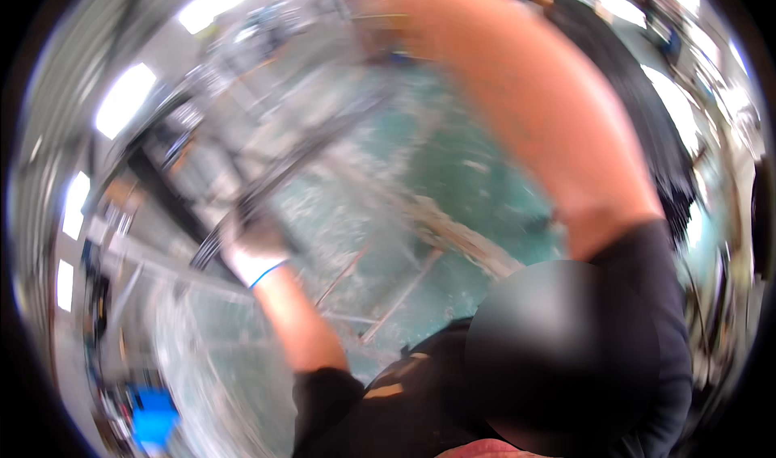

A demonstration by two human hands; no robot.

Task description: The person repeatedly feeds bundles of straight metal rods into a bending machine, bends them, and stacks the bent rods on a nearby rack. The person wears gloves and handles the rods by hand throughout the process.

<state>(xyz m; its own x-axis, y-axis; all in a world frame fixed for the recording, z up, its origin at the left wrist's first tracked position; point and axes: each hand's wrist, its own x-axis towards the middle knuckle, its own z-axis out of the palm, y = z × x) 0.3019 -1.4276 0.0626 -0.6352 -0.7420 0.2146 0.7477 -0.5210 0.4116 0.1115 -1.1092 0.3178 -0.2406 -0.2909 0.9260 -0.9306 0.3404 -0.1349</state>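
My left hand point(252, 246), in a whitish glove with a blue cuff edge, is closed around long, thin dark strips point(311, 143). The strips run slantwise from beside the hand up toward the middle of the view. Motion smears both hand and strips, so their exact kind is unclear. My bare right forearm point(525, 94) reaches up and across to the top edge, where the hand passes out of sight. Beyond that arm hangs a thick bundle of black strands point(626, 78) with ragged lower ends.
A metal frame point(153, 256) with a dark upright bar point(166, 195) stands at the left. The worn green floor point(477, 175) has a pale strip across it and thin rods point(400, 296) near my body. A blue bin-like object point(153, 417) is at lower left.
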